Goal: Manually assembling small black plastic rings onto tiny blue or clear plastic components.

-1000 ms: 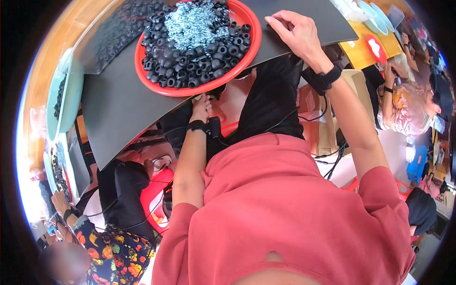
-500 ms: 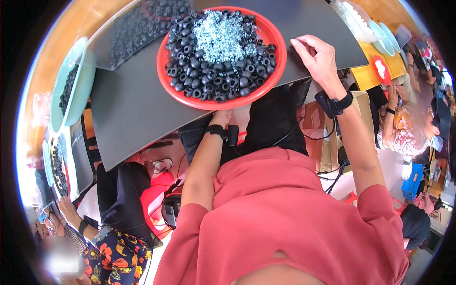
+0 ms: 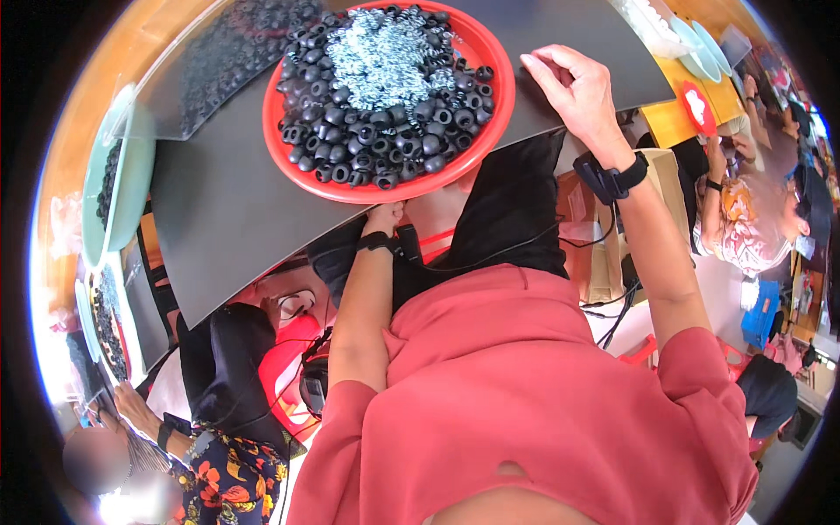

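Observation:
A round red basin (image 3: pixel 276 162) stands on the dark table, heaped with small black hollow plastic pieces (image 3: pixel 350 140). On top of them lies a pile of tiny pale metal coil springs (image 3: pixel 381 61). My right hand (image 3: pixel 577 96) rests on the table to the right of the basin, apart from its rim. Its fingers are loosely bent, the thumb stands off from them, and nothing shows in it. Below the basin's near rim, by my lap, is my left hand (image 3: pixel 385 215). The basin and table edge hide its fingers. Both wrists wear black bands.
A clear sheet or lid (image 3: pixel 175 96) covers the table's far left corner. Left of it stands a pale green basin (image 3: pixel 140 175) of black pieces. A co-worker's hand (image 3: pixel 131 407) shows at lower left. A brown carton (image 3: pixel 661 201) and cables are on the right.
The view has shifted slightly, so the basin and both hands sit a little further left in it. My right hand keeps its loose bend beside the basin; the left stays below the rim.

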Available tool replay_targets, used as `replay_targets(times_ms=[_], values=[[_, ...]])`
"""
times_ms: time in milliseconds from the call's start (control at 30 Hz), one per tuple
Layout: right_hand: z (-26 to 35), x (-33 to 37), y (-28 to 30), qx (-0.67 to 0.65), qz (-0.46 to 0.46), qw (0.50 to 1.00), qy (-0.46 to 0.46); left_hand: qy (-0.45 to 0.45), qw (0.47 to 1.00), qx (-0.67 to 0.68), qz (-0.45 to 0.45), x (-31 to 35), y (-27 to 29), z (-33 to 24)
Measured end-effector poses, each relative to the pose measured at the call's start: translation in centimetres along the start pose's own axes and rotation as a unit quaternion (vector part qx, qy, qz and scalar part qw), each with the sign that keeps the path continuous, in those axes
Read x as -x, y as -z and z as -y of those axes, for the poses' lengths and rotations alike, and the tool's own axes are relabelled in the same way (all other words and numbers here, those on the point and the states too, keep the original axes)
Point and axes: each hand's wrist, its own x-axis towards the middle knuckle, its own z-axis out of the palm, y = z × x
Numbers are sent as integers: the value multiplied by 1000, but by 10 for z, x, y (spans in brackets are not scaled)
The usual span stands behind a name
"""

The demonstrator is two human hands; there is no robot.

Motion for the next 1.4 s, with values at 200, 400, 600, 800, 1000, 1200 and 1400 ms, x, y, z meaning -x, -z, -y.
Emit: replay_targets(times_ms=[200,400,600,800,1000,1200,1400], values=[[8,-1,-1,-21,0,1000,8,-36,997,-15,72,-59,65,15],[23,-3,6,-33,-21,999,17,40,997,42,-57,-8,31,-6],[20,-3,8,-32,-25,999,26,57,998,11,-37,12,12,-18],[15,-1,6,-26,-41,998,37,95,994,15,-49,14,7,-16],[14,-1,6,-41,-49,997,38,68,998,9,-1,-6,30,-1],[10,2,4,-26,-56,997,51,93,995,-6,-30,2,10,-4],[12,2,5,-22,-50,997,53,88,995,-16,-41,0,14,-2]])
